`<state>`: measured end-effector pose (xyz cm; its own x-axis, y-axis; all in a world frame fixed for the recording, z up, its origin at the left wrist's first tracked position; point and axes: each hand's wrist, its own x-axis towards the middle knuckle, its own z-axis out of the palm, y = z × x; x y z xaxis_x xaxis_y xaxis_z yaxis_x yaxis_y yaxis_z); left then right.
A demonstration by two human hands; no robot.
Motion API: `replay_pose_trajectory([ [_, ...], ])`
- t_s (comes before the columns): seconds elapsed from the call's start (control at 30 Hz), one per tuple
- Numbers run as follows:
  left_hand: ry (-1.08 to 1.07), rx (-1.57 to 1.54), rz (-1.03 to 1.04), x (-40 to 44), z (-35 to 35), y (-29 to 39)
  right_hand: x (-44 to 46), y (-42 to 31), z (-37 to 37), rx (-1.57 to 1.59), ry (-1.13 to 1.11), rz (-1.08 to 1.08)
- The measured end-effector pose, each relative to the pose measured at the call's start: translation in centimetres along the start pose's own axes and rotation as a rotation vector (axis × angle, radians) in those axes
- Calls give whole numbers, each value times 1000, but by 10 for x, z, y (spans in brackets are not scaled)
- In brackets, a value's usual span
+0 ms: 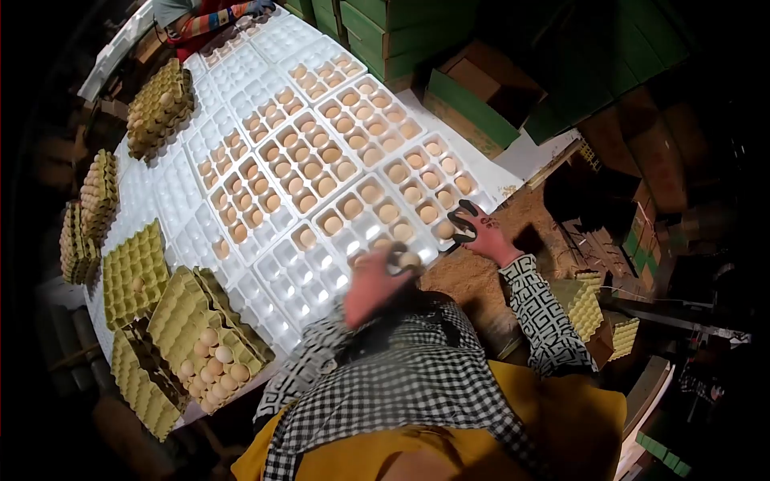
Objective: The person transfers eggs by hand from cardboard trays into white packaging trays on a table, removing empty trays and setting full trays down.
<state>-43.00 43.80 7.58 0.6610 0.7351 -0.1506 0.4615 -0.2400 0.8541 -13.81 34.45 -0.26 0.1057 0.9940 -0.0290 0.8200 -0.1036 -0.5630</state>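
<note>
Well left of both hands, a pulp tray [172, 313] bore loose eggs [215, 366] bunched at its near end, probably for easy reach. The gloved left hand [374, 287] was at a single egg [411, 261]; blur meant I could not tell whether it grasped it. Just beyond that hand, a white plastic tray [361, 220] was part filled, its cells seemingly meant to keep eggs apart. The right hand [484, 234] curved 2 dark fingertips beside a corner egg [443, 230] in the adjoining tray (perhaps for gentleness); whether they gripped it, I could not tell. Beyond it stood an open green box [461, 112].
</note>
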Motion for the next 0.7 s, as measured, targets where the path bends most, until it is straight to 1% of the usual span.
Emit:
replay_pose_trajectory([
  [0.03, -41, 151, -17, 12, 30, 4, 1, -27, -26, 257, -5, 85],
  [0.07, -111, 407, 42, 26, 50, 2, 0, -21, -29, 565, 76, 185],
  [0.1, -94, 510, 100, 32, 67, -16, -1, -14, -33, 871, 158, 288],
  [0.13, -76, 612, 162, 37, 69, -12, -1, -7, -38, 1174, 243, 391],
  [0.17, -152, 574, 88, 41, 66, -11, 2, -1, -42, 1416, 398, 392],
  [0.2, -228, 535, 11, 42, 48, 13, 8, 4, -43, 1212, 441, 331],
  [0.23, -56, 388, 11, 35, 41, 25, 14, 7, -37, 1010, 480, 269],
  [0.3, 169, 233, 158, 25, 52, 7, 27, 20, -12, 628, 526, 131],
  [0.33, 294, 168, 222, 16, 54, -10, 34, 34, -3, 53, 461, -43],
  [0.37, 246, 206, 332, 11, 59, -28, 34, 35, 6, 26, 473, -35],
  [0.4, 148, 292, 375, 11, 66, -47, 32, 32, 13, -7, 490, -25],
  [0.43, 166, 368, 490, 14, 71, -62, 31, 25, 13, -45, 458, 3],
  [0.47, 177, 436, 608, 16, 75, -70, 30, 19, 15, -31, 493, 17],
  [0.53, 252, 411, 614, 13, 73, -62, 27, 2, 12, 8, 529, 34],
  [0.57, 300, 388, 635, 13, 65, -58, 27, -6, 9, 38, 508, 22],
  [0.6, 350, 364, 653, 12, 55, -52, 26, -25, 3, 97, 535, 28],
  [0.63, 354, 323, 556, 5, 39, -40, 23, -29, -1, 95, 526, -3],
  [0.67, 338, 236, 465, -5, 25, -45, 27, -41, 5, 121, 499, -57],
  [0.7, 413, 222, 438, -21, 5, -39, 29, -56, 11, 165, 539, -111],
])
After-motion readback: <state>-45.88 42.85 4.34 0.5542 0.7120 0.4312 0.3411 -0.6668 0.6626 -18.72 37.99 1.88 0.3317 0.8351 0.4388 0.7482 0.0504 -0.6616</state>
